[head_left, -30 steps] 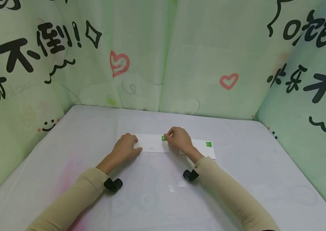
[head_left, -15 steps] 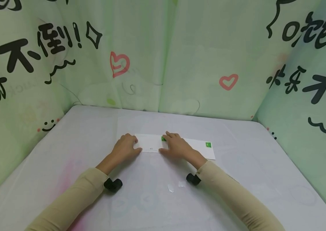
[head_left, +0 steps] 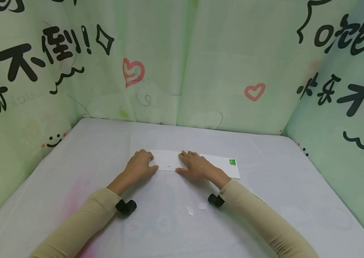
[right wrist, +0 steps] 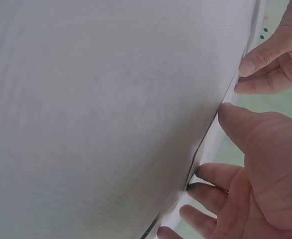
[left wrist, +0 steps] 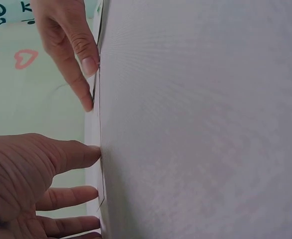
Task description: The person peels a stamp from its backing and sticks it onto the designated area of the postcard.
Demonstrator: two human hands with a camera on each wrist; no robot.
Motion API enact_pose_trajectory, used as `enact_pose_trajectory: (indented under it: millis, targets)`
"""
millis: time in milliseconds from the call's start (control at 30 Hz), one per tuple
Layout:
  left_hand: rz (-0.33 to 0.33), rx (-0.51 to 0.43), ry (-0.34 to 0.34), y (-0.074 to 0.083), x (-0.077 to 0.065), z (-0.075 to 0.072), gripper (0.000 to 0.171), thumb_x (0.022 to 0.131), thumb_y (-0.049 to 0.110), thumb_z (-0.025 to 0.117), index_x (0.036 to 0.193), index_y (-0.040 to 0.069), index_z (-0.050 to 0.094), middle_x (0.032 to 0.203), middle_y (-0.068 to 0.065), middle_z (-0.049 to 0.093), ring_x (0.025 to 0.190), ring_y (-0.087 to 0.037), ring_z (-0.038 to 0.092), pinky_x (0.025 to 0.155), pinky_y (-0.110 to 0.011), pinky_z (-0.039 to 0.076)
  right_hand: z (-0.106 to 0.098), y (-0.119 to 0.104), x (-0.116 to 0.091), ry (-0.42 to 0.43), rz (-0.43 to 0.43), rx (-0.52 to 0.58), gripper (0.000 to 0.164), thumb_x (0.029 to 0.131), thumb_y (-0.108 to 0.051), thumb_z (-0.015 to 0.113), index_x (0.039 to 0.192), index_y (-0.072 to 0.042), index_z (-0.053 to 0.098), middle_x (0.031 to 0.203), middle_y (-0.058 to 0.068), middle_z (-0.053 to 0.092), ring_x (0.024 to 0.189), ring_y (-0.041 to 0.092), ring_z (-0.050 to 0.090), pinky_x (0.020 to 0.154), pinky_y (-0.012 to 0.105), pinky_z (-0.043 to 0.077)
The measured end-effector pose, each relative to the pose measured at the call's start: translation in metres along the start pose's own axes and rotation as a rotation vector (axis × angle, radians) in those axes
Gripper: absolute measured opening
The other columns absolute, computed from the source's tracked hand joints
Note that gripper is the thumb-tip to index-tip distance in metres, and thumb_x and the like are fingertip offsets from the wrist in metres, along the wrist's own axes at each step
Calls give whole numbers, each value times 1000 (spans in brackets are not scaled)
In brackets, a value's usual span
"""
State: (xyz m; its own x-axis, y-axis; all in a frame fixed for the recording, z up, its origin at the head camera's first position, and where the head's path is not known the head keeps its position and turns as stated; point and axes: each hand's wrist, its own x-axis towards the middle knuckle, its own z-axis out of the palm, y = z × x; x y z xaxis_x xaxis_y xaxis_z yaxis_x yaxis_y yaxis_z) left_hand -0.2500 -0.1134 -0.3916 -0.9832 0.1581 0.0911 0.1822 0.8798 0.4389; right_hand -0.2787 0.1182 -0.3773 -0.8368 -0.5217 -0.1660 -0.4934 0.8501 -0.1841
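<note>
In the head view a white envelope [head_left: 165, 158] lies flat, with small print near its lower edge. My left hand [head_left: 137, 165] rests at its left end, thumb and fingertips on the paper. My right hand [head_left: 198, 166] lies spread over its right end, fingers pressing down and thumb at the near edge; the green stamp there is hidden beneath it. Partly behind this hand lies a second white envelope [head_left: 217, 161], bearing a green stamp [head_left: 232, 162] at its upper right corner. Both wrist views show fairly straight fingers, the left hand's [left wrist: 36, 184] and the right hand's [right wrist: 255, 164], touching the surface.
Two small clear pieces, like film [head_left: 190, 211], lie on the white tabletop [head_left: 156, 229] nearer to me. Green curtains [head_left: 214, 71] with black writing and red hearts surround the table at the back and sides.
My right hand has gone from pinching at the stamped corner of the left envelope to lying spread over it, covering the stamp. My left hand has stayed in place.
</note>
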Motion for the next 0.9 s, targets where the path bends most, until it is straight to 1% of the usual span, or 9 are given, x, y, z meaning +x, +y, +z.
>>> enact_pose_trajectory:
  millis: [333, 533, 667, 767, 900]
  targets:
    - [-3, 9, -4, 1, 0, -1, 37, 90, 20, 76, 114, -7, 70, 108, -21, 67, 96, -31, 61, 84, -46, 53, 0, -2, -3, -39, -10, 6, 70, 108, -46, 46, 159, -2, 30, 167, 18, 25, 154, 39, 22, 118, 63, 27]
    - [0, 14, -5, 1, 0, 0, 36, 90, 20, 75, 114, -7, 71, 110, -21, 67, 99, -33, 63, 85, -46, 54, -2, -3, -4, -53, -8, 14, 71, 108, -46, 45, 160, 0, 28, 166, 22, 22, 155, 38, 20, 120, 59, 24]
    - [2, 13, -6, 1, 0, -1, 36, 90, 20, 75, 113, -7, 71, 111, -21, 67, 101, -34, 63, 85, -46, 54, -3, -3, -3, -59, -17, 5, 72, 108, -46, 45, 160, 1, 27, 167, 22, 22, 155, 37, 20, 122, 55, 24]
    - [1, 9, -7, 2, 0, -1, 35, 90, 20, 75, 112, -7, 72, 109, -20, 67, 99, -33, 63, 85, -46, 54, -2, -2, -3, -55, -25, -7, 72, 108, -46, 45, 159, 1, 27, 166, 21, 23, 155, 37, 20, 122, 55, 25]
    - [0, 11, -5, 1, 0, -1, 34, 90, 19, 75, 111, -7, 72, 107, -20, 67, 97, -33, 62, 84, -46, 54, -2, -2, -3, -29, -29, -31, 70, 108, -45, 47, 157, 2, 32, 164, 21, 29, 153, 37, 26, 120, 57, 28]
